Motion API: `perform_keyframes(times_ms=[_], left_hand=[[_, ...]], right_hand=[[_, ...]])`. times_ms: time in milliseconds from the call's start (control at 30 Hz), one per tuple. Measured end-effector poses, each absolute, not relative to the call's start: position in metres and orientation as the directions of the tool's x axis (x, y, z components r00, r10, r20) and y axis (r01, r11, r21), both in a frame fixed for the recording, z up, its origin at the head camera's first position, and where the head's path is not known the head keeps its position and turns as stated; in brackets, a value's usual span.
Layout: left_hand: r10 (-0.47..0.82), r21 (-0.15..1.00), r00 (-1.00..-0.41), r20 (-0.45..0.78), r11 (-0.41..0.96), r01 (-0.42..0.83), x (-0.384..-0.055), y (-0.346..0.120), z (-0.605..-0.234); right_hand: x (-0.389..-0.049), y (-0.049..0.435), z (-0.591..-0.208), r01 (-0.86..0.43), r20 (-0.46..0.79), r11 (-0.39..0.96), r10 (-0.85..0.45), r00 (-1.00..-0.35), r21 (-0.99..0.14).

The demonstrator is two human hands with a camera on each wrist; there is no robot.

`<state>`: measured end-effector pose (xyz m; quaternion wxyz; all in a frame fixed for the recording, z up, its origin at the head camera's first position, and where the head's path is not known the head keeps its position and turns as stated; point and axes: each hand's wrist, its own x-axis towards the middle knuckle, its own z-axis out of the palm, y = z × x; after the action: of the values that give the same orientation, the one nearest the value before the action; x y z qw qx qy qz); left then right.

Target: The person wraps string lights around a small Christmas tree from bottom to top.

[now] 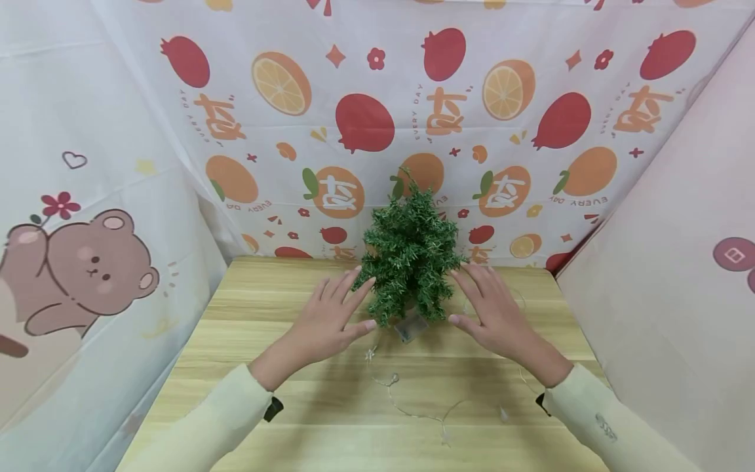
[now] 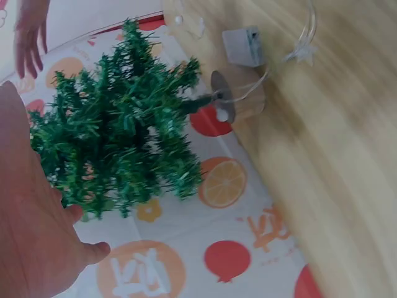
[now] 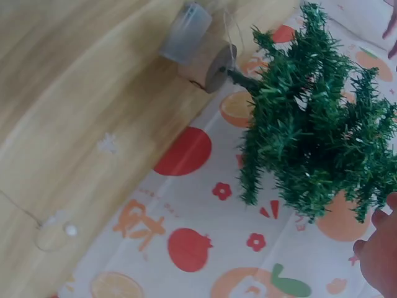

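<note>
A small green artificial Christmas tree [image 1: 409, 252] stands upright near the back of the table, on a round wooden base [image 2: 248, 96]. My left hand [image 1: 330, 318] is at its left side and my right hand [image 1: 495, 318] at its right. Both have spread fingers pointing toward the outer branches; whether the fingertips touch them I cannot tell. A clear battery box [image 1: 411, 326] sits in front of the base. From there a thin wire of string lights [image 1: 413, 414] with star-shaped and round pieces trails over the table.
The wooden table [image 1: 253, 406] ends at the back against a white cloth [image 1: 389, 39] printed with fruit. A cloth with a bear picture [image 1: 100, 269] hangs on the left, and a pale cloth [image 1: 666, 262] on the right. Part of the light wire runs under my right forearm.
</note>
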<state>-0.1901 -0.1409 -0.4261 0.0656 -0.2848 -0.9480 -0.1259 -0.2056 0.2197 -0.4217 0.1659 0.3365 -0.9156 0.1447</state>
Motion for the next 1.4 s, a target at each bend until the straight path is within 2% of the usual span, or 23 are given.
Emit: perform_keyframes(times_ms=[333,567,867,1133,1233,1400], left_hand=[[0.417,0.35,-0.883,0.218,0.811,0.469,-0.177,-0.14,-0.467],[0.377,0.417,-0.901,0.215,0.798,0.434,-0.166,-0.137,-0.49],[0.378,0.443,-0.912,0.159,0.798,0.408,-0.155,-0.129,-0.516],[0.4,0.458,-0.912,0.086,0.797,0.393,-0.143,-0.111,-0.541],[0.403,0.466,-0.911,0.092,0.791,0.397,-0.14,-0.104,-0.55],[0.454,0.394,-0.875,0.169,0.782,0.482,-0.134,-0.092,-0.57]], right_hand=[[-0.191,0.213,-0.452,-0.627,0.393,0.745,-0.518,-0.76,-0.229],[-0.177,0.204,-0.479,-0.591,0.379,0.732,-0.469,-0.798,-0.339],[-0.156,0.187,-0.527,-0.51,0.374,0.722,-0.361,-0.854,-0.468],[-0.129,0.169,-0.563,-0.408,0.289,0.696,-0.289,-0.913,-0.591],[-0.121,0.165,-0.572,-0.37,0.238,0.699,-0.284,-0.929,-0.611],[-0.109,0.158,-0.59,-0.32,0.142,0.73,-0.296,-0.945,-0.604]])
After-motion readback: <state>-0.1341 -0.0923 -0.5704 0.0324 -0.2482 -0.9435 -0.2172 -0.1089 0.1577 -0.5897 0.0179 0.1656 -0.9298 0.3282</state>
